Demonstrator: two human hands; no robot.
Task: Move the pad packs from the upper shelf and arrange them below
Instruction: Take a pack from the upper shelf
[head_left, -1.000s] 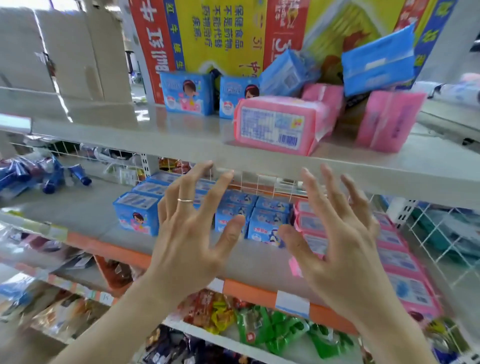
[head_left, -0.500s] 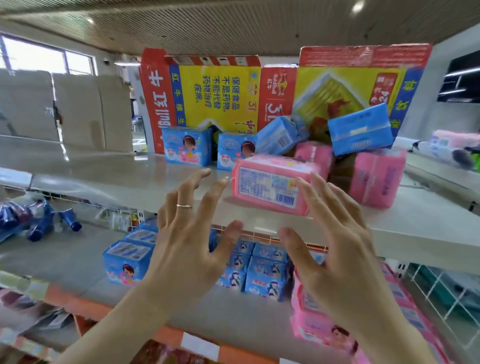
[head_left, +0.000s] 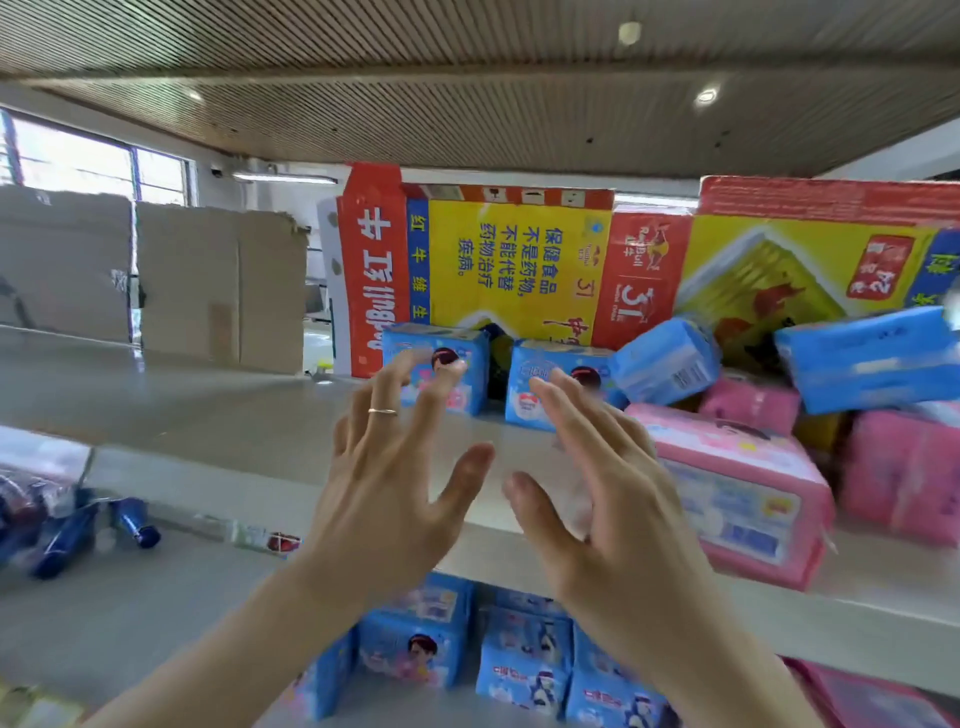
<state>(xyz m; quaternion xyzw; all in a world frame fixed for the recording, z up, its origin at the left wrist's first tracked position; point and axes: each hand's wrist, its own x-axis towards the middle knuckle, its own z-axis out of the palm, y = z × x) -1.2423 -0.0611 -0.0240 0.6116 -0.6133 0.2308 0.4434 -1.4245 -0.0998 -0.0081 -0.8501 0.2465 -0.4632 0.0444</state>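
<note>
Left hand (head_left: 384, 499), right hand (head_left: 618, 514), risen toward blue packs (head_left: 470, 387)

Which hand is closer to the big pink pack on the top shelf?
Right. The right hand is at the left end of the big pink pack; the left hand is farther left, in front of a blue pack.

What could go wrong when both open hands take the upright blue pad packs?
The tilted blue plastic pack seems to lean on the right upright blue pack; pulling that one may topple it. The large pink pack lies at the front edge of the grey shelf, where the right hand could knock it off.
</note>
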